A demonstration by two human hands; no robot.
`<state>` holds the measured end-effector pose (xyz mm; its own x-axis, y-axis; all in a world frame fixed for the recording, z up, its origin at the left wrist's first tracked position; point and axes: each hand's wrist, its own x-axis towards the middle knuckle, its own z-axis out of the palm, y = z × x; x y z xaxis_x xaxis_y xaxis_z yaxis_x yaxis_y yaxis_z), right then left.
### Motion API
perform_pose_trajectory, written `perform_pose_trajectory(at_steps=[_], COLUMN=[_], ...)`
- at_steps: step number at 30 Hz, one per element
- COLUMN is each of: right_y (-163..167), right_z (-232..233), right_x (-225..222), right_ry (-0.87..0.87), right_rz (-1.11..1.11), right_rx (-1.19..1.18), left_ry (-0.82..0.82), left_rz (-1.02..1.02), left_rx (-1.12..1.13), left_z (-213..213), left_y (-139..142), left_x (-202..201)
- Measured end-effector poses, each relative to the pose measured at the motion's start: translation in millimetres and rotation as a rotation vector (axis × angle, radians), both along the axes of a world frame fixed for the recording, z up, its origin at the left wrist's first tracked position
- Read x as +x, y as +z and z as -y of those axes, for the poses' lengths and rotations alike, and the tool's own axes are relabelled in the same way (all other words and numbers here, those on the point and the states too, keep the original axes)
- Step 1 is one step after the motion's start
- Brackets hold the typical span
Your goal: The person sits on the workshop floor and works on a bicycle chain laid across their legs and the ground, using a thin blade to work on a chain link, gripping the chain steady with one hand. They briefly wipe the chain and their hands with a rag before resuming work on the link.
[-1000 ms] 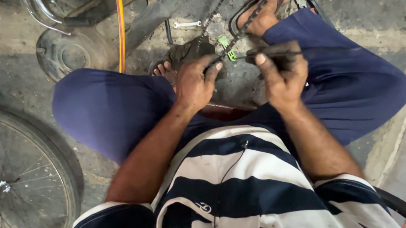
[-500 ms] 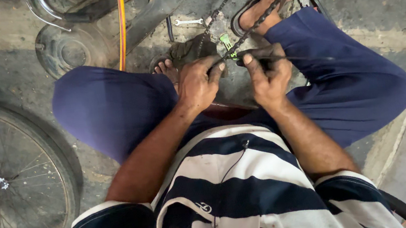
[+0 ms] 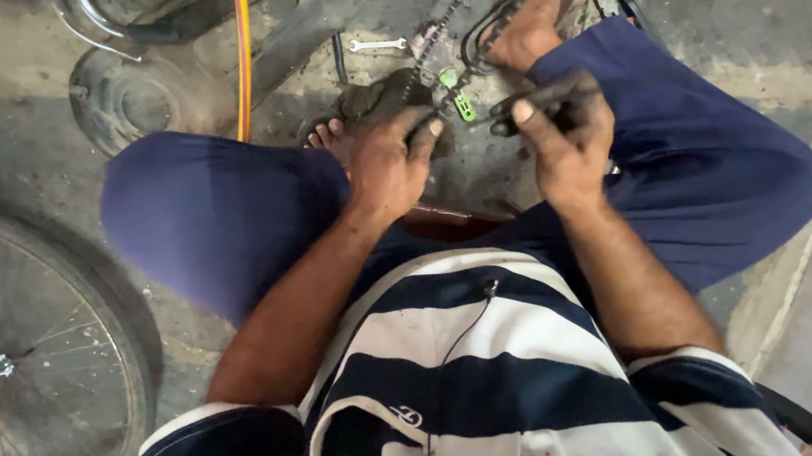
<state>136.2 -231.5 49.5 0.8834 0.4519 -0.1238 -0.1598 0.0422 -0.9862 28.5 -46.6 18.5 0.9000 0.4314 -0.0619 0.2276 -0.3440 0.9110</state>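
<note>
Greasy chain (image 3: 449, 12) now farther from left hand (image 3: 389, 164) than before.

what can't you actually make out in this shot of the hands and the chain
Head view only:
- Where the left hand meets the chain: its fingers cover the spot.
- The dark tool in the right hand: the fist hides most of it; its type is unclear.
- The small green part: too small to identify.
- The bicycle wheel: cut off by the left edge.
- The chain's far end: cut off by the top edge.
</note>
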Motion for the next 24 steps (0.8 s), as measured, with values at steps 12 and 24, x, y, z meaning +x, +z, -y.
perform_pose_trajectory(at_steps=[12, 24], right_y=[6, 2], right_z=[-20, -7], right_x=[-20, -13], right_ry=[0.234, 0.048], right_rz=[0.885, 0.156], right_rx=[-0.369, -0.169], left_ry=[-0.059, -0.092], left_rz=[0.012, -0.104], left_rx=[-0.079, -0.107], left_z=[-1, -3], left_y=[-3, 9], left_x=[-4, 0])
